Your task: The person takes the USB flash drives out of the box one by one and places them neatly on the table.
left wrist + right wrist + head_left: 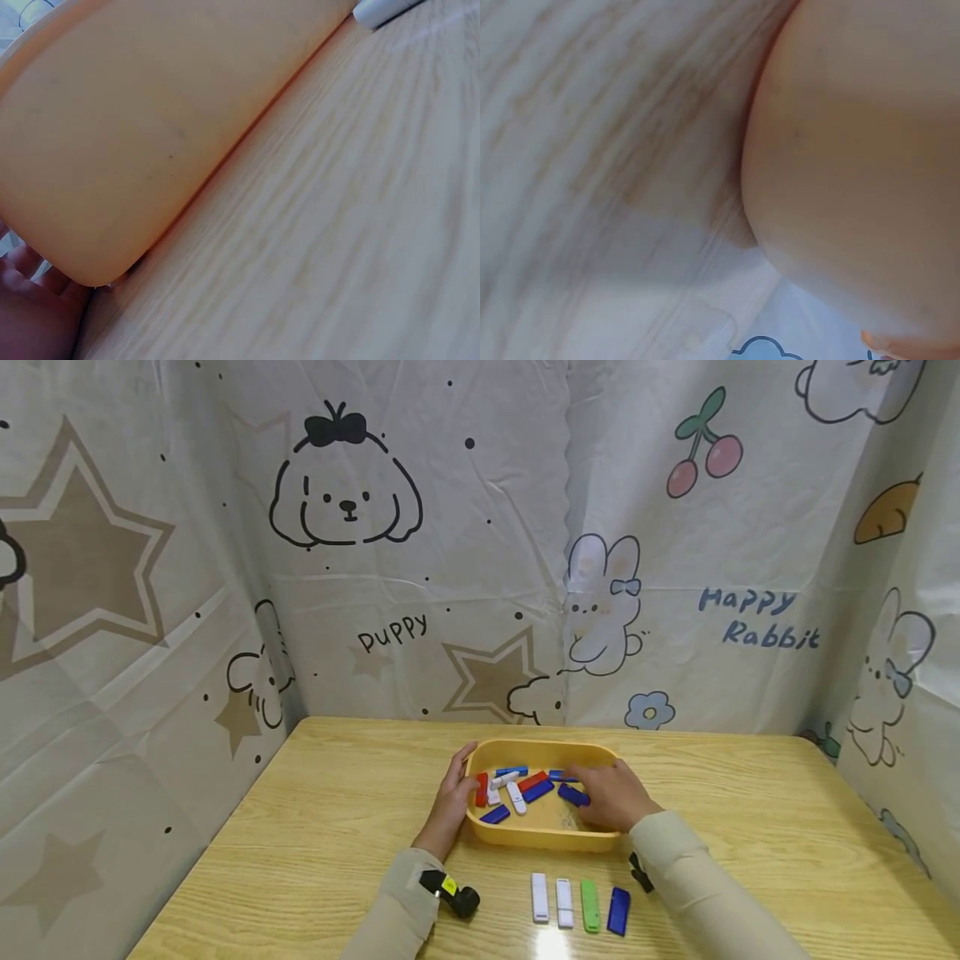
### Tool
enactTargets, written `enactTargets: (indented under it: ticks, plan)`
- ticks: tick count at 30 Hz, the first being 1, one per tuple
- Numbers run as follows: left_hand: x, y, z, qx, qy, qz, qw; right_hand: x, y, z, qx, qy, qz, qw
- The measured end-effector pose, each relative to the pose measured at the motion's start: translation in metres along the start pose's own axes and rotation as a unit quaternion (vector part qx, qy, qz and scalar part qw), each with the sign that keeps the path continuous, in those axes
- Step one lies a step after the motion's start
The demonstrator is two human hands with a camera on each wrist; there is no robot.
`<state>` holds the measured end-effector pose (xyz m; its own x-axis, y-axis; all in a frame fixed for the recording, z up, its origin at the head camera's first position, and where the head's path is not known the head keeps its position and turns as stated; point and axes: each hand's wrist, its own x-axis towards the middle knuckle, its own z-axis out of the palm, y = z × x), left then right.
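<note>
A yellow tray (540,842) stands mid-table with several red, white and blue sticks inside. My left hand (452,793) rests flat against its left outer wall, thumb by the rim. Reaching into the tray's right half, my right hand (611,795) has its fingertips closed on a dark blue stick (573,794). The left wrist view shows only the tray's outer wall (150,135), a bit of palm at the lower left, and one white stick (379,9) at the top. In the right wrist view the tray wall (855,150) fills the right side; the hand is hidden.
Lined up on the wooden table (337,793) in front of the tray are two white sticks (539,897), a green stick (590,906) and a blue stick (618,911). Printed cloth walls close off the back and both sides.
</note>
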<state>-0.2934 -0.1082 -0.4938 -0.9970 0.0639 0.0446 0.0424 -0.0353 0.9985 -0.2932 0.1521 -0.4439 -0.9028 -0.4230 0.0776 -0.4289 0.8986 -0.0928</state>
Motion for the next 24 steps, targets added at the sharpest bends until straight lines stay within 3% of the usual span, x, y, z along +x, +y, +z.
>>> enactTargets:
  ticks: [2,9,24]
  plan:
    - [0.0,0.001,0.0,-0.006,-0.004,0.0,1.0,0.0,0.0,0.0,-0.007,-0.007,0.0,0.9999]
    - [-0.017,0.031,0.002,-0.012,-0.024,-0.008,0.9996,0.001,0.0,0.001,-0.026,-0.018,-0.003,0.9995]
    - [-0.018,0.034,0.003,0.001,-0.015,-0.006,0.9999,0.0,0.003,0.0,0.044,0.026,-0.011,0.9987]
